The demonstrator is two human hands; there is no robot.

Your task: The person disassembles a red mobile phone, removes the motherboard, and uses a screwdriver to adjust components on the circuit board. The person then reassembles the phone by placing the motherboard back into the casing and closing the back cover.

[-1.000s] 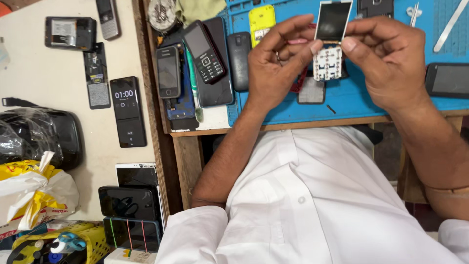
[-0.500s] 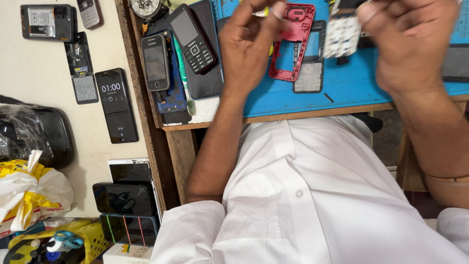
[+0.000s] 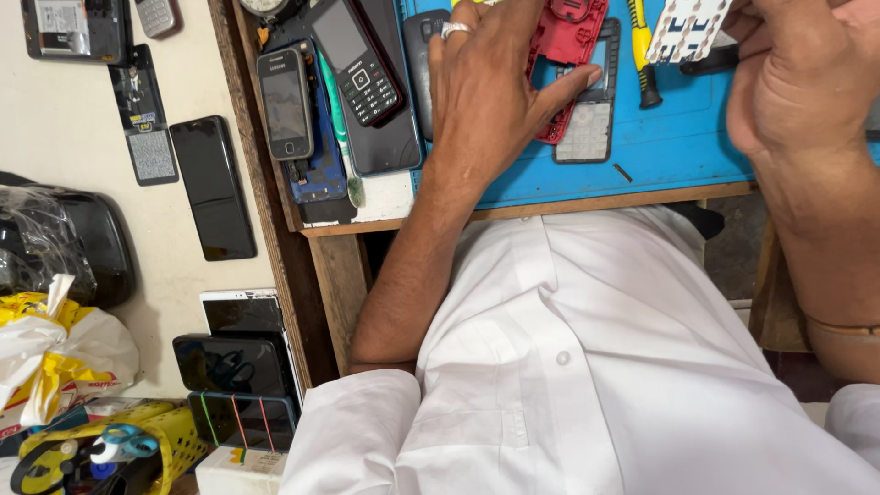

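My left hand (image 3: 490, 92), a ring on one finger, lies over the blue work mat (image 3: 669, 160) and grips the edge of a red phone housing (image 3: 573, 41). Its thumb points at a grey phone front frame (image 3: 587, 119) lying flat on the mat, partly under the red housing. At the top right, my right hand (image 3: 797, 82) pinches a white keypad sheet (image 3: 687, 26), held above the mat. The fingertips of both hands are cut off by the top edge of the view.
A yellow and black screwdriver (image 3: 642, 55) lies between my hands. Several keypad phones (image 3: 357, 64) rest on the bench's left end, with a black smartphone (image 3: 213, 183) on the cream surface beside it. Stacked phones (image 3: 243, 367), a plastic bag (image 3: 46, 348) and a yellow basket (image 3: 137, 449) sit lower left.
A second ago both hands held a screen and keypad part together. The left hand then took the red housing and lowered it toward the mat; the right hand moved away up right with the keypad sheet.
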